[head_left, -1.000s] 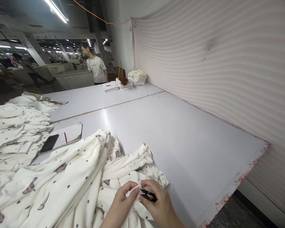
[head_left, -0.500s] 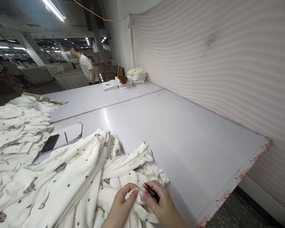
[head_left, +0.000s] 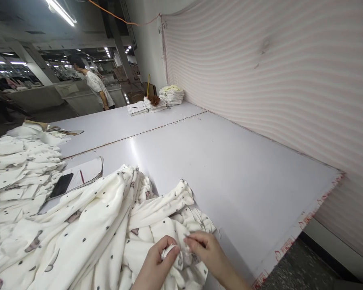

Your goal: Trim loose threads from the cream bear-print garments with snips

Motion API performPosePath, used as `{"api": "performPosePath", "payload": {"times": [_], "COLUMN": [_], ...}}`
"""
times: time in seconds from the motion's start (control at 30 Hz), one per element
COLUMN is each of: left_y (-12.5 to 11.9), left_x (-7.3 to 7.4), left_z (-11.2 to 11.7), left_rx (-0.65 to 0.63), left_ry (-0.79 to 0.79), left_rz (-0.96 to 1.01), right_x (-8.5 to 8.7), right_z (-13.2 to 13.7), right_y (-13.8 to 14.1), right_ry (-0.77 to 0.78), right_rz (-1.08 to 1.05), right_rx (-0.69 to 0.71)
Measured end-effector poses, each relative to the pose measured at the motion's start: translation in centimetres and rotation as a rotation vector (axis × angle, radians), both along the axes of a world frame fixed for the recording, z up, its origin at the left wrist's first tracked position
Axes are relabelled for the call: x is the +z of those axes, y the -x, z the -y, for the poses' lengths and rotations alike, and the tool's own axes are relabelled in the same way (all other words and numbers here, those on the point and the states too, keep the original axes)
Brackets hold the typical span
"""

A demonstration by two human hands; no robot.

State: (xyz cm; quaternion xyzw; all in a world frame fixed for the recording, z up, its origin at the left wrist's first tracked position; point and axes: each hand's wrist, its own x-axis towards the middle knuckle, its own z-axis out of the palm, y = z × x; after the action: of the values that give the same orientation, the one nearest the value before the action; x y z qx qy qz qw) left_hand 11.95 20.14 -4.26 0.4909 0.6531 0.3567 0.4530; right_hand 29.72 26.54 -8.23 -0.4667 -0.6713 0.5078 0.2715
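White fleecy cloth [head_left: 90, 225] with dark dots and pinkish-brown printed figures lies heaped along the near left of the table. My left hand [head_left: 157, 259] pinches a bunched bit of this cloth between thumb and forefinger, low in the middle of the view. Close beside it on the right, my right hand [head_left: 210, 253] is closed, its fingertips almost at the pinched cloth. A small dark tip of thread snips [head_left: 186, 237] shows at those fingertips; the rest of the tool is hidden by the hand.
Left of the heap lie a dark phone [head_left: 61, 185] and a paper pad [head_left: 92, 171] with a red pen. Stacked dotted cloth [head_left: 21, 165] fills the far left. Folded stacks [head_left: 171, 94] stand at the table's back. A striped curtain [head_left: 260, 88] hangs right. Another person [head_left: 98, 88] stands beyond.
My right hand has turned, so the black snips that showed plainly in it are now mostly hidden. My left hand keeps its pinch. The other person has shifted left in view.
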Motion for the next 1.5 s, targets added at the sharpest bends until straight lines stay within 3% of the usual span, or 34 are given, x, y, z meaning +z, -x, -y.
{"api": "performPosePath", "payload": {"times": [0.1, 0.2, 0.27, 0.4, 0.47, 0.6, 0.77, 0.9, 1.03, 1.23, 1.5], "left_y": [1.0, 2.4, 2.6, 0.9, -0.2, -1.4, -1.9, -1.6, -0.9, -0.7, -0.7], "left_x": [0.0, -0.2, -0.8, -2.9, -3.8, -4.2, -4.8, -5.8, -6.0, -6.1, -6.0], "left_z": [0.3, -0.1, -0.9, -2.5, -3.2, -3.0, -1.0, 0.1, 0.3, 0.5, 0.9], "left_rx": [0.091, 0.153, 0.100, -0.180, -0.221, -0.177, -0.103, 0.051, 0.026, -0.019, -0.022], "left_ry": [-0.176, -0.067, 0.035, 0.183, 0.160, 0.093, -0.062, -0.261, -0.459, -0.585, -0.610], "left_rz": [0.022, 0.235, 0.224, 0.111, 0.018, -0.132, -0.342, -0.613, -0.756, -0.824, -0.843], "right_x": [-3.6, -6.3, -6.8, -5.6, -4.9, -4.7, -4.2, -2.2, 0.4, 3.4, 4.3], "right_z": [-2.5, -4.3, -4.2, -1.5, 0.0, 0.6, -1.7, -2.1, -0.9, -0.5, -1.0], "right_y": [-0.8, -0.8, -0.3, 0.5, 0.3, -1.0, -0.5, 0.7, -0.2, -1.1, 0.0], "right_ry": [-0.013, -0.013, -0.012, 0.011, 0.032, 0.029, -0.057, -0.080, -0.064, 0.019, -0.016], "right_rz": [0.073, 0.092, 0.057, -0.051, -0.090, -0.065, -0.006, 0.023, 0.070, 0.174, 0.231], "right_rx": [-0.187, -0.216, -0.179, -0.086, -0.036, -0.100, -0.073, -0.015, 0.015, 0.212, 0.237]}}
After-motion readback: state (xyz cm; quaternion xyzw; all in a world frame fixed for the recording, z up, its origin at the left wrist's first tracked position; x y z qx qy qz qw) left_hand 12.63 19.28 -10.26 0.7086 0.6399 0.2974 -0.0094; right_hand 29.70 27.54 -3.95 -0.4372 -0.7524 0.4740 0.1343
